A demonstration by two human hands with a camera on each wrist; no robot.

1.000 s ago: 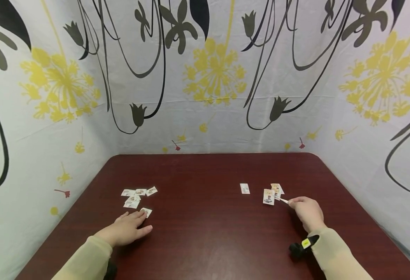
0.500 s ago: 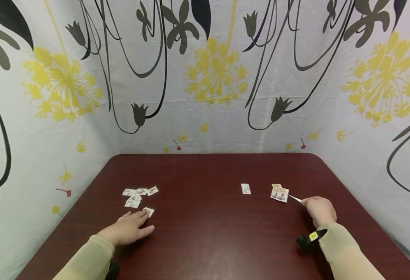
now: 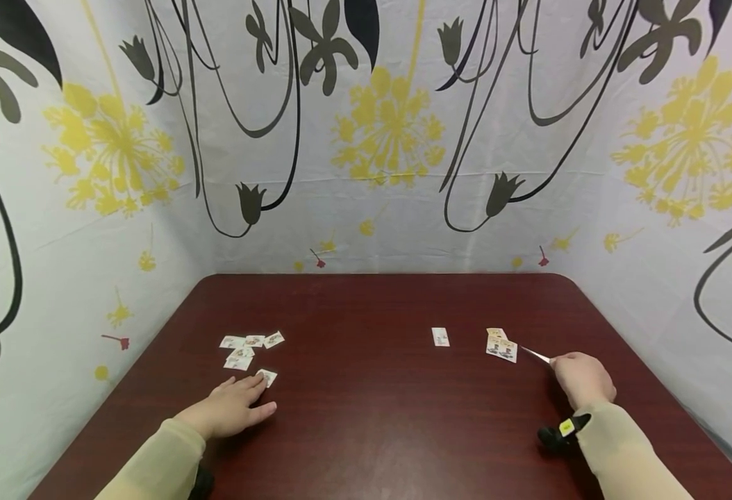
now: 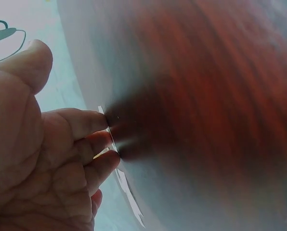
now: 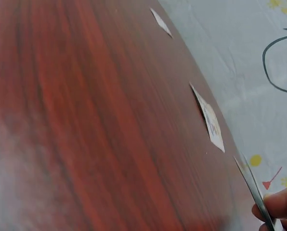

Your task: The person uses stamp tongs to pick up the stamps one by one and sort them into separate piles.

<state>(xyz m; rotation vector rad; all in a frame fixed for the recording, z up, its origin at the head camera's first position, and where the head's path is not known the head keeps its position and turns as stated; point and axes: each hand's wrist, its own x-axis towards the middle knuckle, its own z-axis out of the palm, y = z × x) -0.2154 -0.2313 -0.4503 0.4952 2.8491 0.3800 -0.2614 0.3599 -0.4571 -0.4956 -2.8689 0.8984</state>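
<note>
My right hand (image 3: 585,380) pinches a pair of metal tweezers (image 5: 253,188), whose tips point left. In the head view the tips are just right of a small overlapping pile of picture cards (image 3: 501,347), apart from it. The two tweezer prongs look slightly spread in the right wrist view. My left hand (image 3: 228,408) rests on the table with its fingers outstretched. Its fingertips touch the edge of a small white card (image 3: 269,377), partly covered by them. Just beyond that hand lie several more small cards (image 3: 239,360), some overlapping.
A single card (image 3: 440,337) lies left of the right-hand pile. The dark red-brown table (image 3: 366,417) has rounded far corners. Patterned white cloth (image 3: 397,229) hangs close round its back and sides. A black wrist device (image 3: 553,437) sits under the right sleeve.
A card at the tweezers' tips has moved right and lies on the pile, let go. The right hand has drawn right with the tweezers. My left hand stays put.
</note>
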